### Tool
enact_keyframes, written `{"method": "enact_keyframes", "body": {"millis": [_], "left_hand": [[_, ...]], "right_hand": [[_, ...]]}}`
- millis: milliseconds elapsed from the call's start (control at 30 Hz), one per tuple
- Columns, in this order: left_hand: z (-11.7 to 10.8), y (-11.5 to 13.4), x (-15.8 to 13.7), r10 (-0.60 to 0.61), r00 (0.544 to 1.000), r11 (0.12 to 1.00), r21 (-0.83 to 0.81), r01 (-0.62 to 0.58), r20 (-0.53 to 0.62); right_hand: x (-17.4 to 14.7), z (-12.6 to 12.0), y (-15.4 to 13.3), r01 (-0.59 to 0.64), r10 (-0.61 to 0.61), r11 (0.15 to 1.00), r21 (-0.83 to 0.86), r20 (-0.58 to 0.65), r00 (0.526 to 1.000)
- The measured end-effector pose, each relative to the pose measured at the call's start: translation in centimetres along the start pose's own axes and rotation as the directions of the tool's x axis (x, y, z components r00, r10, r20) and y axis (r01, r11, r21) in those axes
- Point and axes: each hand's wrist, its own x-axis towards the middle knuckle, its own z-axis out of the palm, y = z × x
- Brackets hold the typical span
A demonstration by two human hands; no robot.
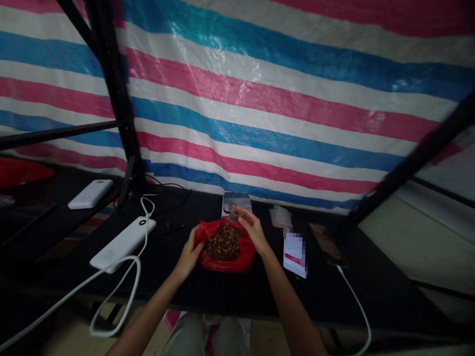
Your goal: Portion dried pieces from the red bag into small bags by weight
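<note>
A red plastic bag (245, 255) lies spread open on the black table in front of me. Inside it is a heap of small brown and golden pieces (224, 242), too small to name. My left hand (190, 250) grips the bag's left edge, thumb over the rim. Above the bag's far right side, my right hand (252, 228) pinches a small clear plastic bag (233, 214); its contents are hard to make out. Just behind it sits a flat device with a pale, shiny top (242, 201), partly hidden by the hand and the small bag.
To the right lie clear plastic bags (281, 217), a lit phone (295, 255) and a second phone (328, 244) with a white cable. A white power bank (124, 243) with a looping cable is on the left. Behind hangs a striped sheet (255, 111) between black posts.
</note>
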Motion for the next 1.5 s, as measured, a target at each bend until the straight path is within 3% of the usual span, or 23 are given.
{"method": "enact_keyframes", "body": {"millis": [133, 233, 367, 433, 567, 700, 833, 1033, 1167, 1333, 1400, 1500], "left_hand": [[0.3, 1.4, -0.6, 0.061, 0.992, 0.997, 0.047, -0.067, 0.113], [0.5, 2.3, -0.8, 0.089, 0.978, 0.986, 0.122, -0.113, 0.189], [0.3, 2.8, -0.9, 0.15, 0.956, 0.945, 0.248, -0.214, 0.252], [-0.1, 2.9, -1.0, 0.179, 0.957, 0.919, 0.309, -0.246, 0.228], [-0.9, 3.4, -0.7, 0.265, 0.963, 0.913, 0.31, -0.266, 0.046], [-1.5, 4.3, 2.9, 0.268, 0.959, 0.932, 0.277, -0.233, -0.097], [-0.6, 5.1, 9.5, 0.294, 0.952, 0.887, 0.347, -0.306, 0.086], [4.7, 4.6, 16.9, 0.391, 0.835, 0.742, 0.404, -0.535, 0.388], [8.3, 3.5, 18.4, 0.309, 0.783, 0.631, 0.5, -0.593, 0.54], [10.9, 2.7, 18.8, 0.19, 0.76, 0.549, 0.574, -0.607, 0.622], [11.2, 2.5, 18.9, 0.178, 0.776, 0.563, 0.584, -0.585, 0.606], [11.0, 2.4, 19.0, 0.243, 0.785, 0.665, 0.492, -0.562, 0.569]], "right_hand": [[2.1, -2.4, -0.2, 0.058, -0.055, 0.998, 0.021, -0.128, 0.99], [3.4, -3.9, 1.3, 0.091, -0.096, 0.995, -0.03, -0.276, 0.956], [3.5, -4.4, 4.1, 0.08, -0.145, 0.987, -0.142, -0.545, 0.826], [3.0, -4.3, 5.1, 0.048, -0.181, 0.972, -0.232, -0.597, 0.781], [2.1, -4.0, 6.1, 0.028, -0.248, 0.924, -0.38, -0.544, 0.802], [2.4, -4.1, 6.7, 0.05, -0.266, 0.922, -0.383, -0.537, 0.8], [3.3, -4.5, 7.4, 0.077, -0.21, 0.967, -0.242, -0.591, 0.779], [3.6, -4.9, 7.7, 0.075, -0.129, 0.99, -0.117, -0.584, 0.802], [3.6, -4.8, 7.7, 0.06, -0.121, 0.991, -0.122, -0.58, 0.806], [3.7, -4.6, 7.8, 0.062, -0.105, 0.994, -0.095, -0.559, 0.823], [3.7, -4.7, 7.8, 0.055, -0.104, 0.993, -0.102, -0.563, 0.82], [3.8, -4.8, 7.7, 0.035, -0.112, 0.989, -0.144, -0.571, 0.813]]}}
